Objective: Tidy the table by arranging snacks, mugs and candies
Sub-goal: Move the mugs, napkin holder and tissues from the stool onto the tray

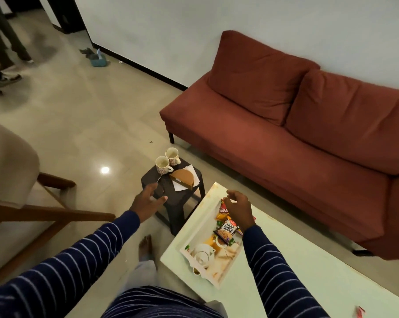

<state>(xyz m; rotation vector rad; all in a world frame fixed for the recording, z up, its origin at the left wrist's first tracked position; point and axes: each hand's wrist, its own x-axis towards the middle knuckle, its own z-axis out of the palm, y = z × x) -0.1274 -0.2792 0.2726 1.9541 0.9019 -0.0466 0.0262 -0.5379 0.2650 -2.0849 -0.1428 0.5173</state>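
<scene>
A dark snack pack [226, 231] says "SALTED PEANUTS" in big letters. Next to it, an orange and yellow chip bag [221, 211] shows "ALOO B" and the rest is hidden behind the right hand [239, 207]. Both packs lie in a white tray [195, 228] on a pale green table [308, 260]. A white teapot [202, 253] sits in the near end of the tray. A small yellow cup [196, 270] sits at the tray's near edge. The tray is close to the left edge of the table, and the far corner of the table is just past it. The right half of the table has lots of open room. A small red candy [360, 311] lies near the table's near right edge.

The right hand hovers over the chip bag with its fingers curled down loosely. It is hard to tell if it touches the bag. The left hand [148, 199] reaches out over a small dark stool [171, 198] with fingers spread and holds nothing.

Two white mugs [164, 165] with little red patterns stand side by side at the far edge of the stool. A brown napkin holder [183, 179] sits beside them on white paper. The stool stands in the gap between the table and a red sofa [285, 138].
</scene>
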